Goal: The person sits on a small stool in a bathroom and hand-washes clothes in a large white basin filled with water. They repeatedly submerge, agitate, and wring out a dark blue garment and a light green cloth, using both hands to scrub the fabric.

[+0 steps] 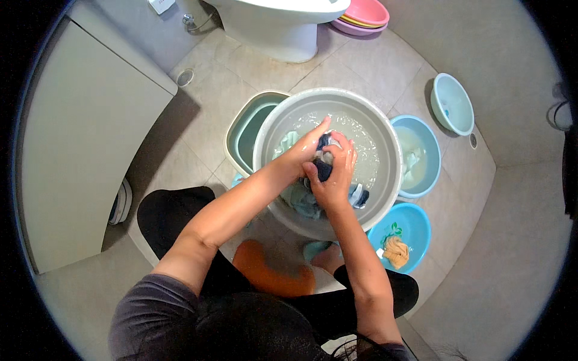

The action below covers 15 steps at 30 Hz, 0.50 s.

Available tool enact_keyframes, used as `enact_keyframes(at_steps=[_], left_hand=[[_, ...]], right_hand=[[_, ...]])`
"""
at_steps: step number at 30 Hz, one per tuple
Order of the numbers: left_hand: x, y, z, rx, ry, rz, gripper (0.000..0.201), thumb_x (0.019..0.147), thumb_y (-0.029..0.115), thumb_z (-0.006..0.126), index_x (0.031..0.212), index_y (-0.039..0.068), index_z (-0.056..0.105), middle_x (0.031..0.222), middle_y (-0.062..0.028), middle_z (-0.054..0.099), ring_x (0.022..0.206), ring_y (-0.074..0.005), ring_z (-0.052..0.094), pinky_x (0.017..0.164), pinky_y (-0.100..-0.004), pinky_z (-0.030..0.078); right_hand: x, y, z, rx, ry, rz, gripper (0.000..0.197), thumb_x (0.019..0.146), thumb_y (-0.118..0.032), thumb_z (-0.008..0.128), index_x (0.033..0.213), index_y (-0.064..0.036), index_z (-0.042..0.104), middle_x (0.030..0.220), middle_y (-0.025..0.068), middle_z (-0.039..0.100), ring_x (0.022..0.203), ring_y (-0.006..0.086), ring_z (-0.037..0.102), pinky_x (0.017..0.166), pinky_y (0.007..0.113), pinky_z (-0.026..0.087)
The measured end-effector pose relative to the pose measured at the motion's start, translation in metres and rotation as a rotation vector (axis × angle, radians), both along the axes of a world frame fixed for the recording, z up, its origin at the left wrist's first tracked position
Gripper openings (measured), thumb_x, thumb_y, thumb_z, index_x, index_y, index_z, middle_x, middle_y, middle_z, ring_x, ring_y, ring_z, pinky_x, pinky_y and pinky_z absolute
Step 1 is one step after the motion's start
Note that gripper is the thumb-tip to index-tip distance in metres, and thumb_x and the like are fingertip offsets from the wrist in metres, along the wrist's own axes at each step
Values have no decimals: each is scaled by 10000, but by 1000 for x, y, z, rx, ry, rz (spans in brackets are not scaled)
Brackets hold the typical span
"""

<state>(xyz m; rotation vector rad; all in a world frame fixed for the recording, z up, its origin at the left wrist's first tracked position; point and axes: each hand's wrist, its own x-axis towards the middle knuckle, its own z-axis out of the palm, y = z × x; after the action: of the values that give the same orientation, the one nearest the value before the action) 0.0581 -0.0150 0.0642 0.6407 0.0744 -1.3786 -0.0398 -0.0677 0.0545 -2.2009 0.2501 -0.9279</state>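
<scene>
Above a large grey basin (385, 201) of water, a small white and dark navy sock (322, 170) is bunched between both my hands. My left hand (306, 150) presses it from the left, thumb side pointing up and away. My right hand (335, 177) has its fingers curled round it from the right. Part of the sock is hidden by my fingers. In the water under my hands lies pale green cloth (306, 204). A white and navy cloth piece (359, 196) floats to the right, near the basin wall.
A square tub (236, 135) stands left of the basin. Blue basins with pale cloth (412, 163) and tan cloth (397, 251) stand to the right. Farther off are another light-blue basin (453, 103), stacked colourful basins (364, 17) and a toilet (271, 30). A cabinet (90, 138) fills the left.
</scene>
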Motion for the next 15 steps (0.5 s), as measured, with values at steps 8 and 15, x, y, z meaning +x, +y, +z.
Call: enact_keyframes(at_steps=[8,15], left_hand=[[-12,-21,-40,452,-675,-109,343,900,295,373,952,15,564,947,-109,581,878,-202,550,776,-321,417],[32,-28,-47,482,-1606,-242,447,860,425,407,1061,38,505,897,-219,555,840,-383,543,762,-401,423]], right_hand=[[20,-33,-18,138,114,-188,181,800,-197,504,718,-37,510,730,132,551,680,263,515,690,343,395],[-6,-133,-70,1268,208,-221,340,864,-314,413,865,8,524,834,189,596,776,293,572,736,366,445]])
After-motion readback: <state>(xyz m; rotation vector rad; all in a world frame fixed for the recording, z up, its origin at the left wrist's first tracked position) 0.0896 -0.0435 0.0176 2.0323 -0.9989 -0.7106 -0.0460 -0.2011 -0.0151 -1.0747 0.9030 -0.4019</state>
